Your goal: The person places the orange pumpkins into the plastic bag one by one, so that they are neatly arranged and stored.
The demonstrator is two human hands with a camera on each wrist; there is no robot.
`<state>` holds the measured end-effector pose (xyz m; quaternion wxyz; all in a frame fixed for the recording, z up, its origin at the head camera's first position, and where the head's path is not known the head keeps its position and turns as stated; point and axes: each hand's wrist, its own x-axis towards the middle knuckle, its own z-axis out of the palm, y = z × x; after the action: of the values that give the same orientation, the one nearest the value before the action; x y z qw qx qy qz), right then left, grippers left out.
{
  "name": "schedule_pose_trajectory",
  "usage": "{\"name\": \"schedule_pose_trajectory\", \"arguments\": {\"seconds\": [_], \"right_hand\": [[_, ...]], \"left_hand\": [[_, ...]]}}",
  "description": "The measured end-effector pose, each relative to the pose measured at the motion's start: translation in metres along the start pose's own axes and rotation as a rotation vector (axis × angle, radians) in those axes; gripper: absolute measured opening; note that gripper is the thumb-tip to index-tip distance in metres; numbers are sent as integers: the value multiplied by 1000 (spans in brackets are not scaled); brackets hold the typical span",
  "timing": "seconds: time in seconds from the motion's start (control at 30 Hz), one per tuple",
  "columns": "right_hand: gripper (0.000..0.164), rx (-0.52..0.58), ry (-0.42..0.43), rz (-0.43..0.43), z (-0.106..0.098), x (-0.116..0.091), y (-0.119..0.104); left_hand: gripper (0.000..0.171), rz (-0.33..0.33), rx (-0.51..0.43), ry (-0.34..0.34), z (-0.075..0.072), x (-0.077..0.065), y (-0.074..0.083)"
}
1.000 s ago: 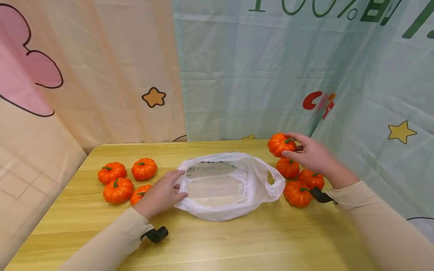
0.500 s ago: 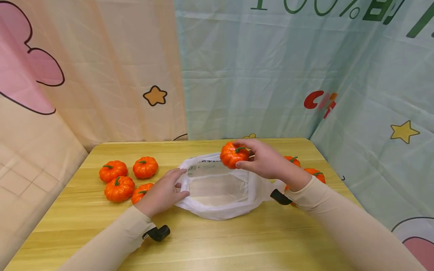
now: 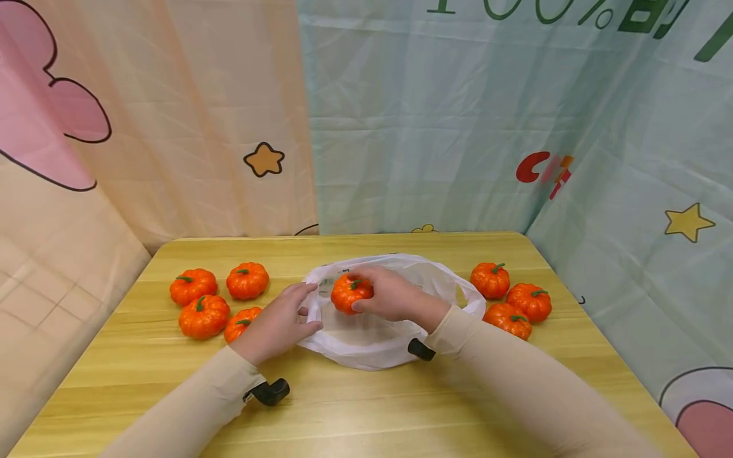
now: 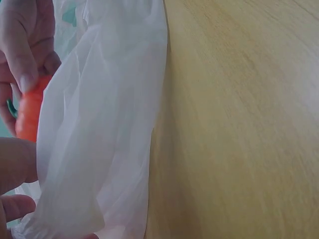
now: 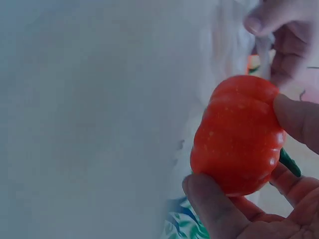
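Observation:
A white plastic bag (image 3: 366,357) lies with its mouth spread wide in the middle of the table. My left hand (image 3: 280,323) pinches the bag's left rim between thumb and fingers. Over the opening, my right hand (image 3: 395,296) holds a small orange pumpkin (image 3: 348,294) with a green stem. The right wrist view shows this pumpkin (image 5: 239,134) gripped between thumb and fingertips. In the left wrist view the bag's side (image 4: 104,109) covers part of the pumpkin (image 4: 31,115).
Several pumpkins (image 3: 203,317) sit on the left of the wooden table (image 3: 343,420), one partly behind my left hand. Three more pumpkins (image 3: 529,302) stand at the right, beside the bag's handle (image 3: 472,299). Printed curtains (image 3: 424,127) hang behind the table.
My right hand has carried the pumpkin leftward and down from the right-hand group to the bag's mouth. My left hand stays on the bag's rim.

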<state>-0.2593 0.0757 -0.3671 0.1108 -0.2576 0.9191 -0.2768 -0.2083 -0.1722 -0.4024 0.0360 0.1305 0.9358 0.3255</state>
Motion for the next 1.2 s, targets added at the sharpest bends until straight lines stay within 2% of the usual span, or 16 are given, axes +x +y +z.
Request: {"name": "schedule_pose_trajectory", "arguments": {"seconds": [0.2, 0.43, 0.67, 1.2], "right_hand": [[60, -23, 34, 38, 22, 16, 2], [61, -22, 45, 86, 38, 23, 5], [65, 12, 38, 98, 44, 26, 5], [69, -29, 37, 110, 51, 27, -5]], "left_hand": [[79, -2, -2, -1, 0, 1, -1], [79, -1, -4, -6, 1, 3, -1], [79, -7, -2, -9, 1, 3, -2], [80, 1, 7, -8, 2, 3, -3]]}}
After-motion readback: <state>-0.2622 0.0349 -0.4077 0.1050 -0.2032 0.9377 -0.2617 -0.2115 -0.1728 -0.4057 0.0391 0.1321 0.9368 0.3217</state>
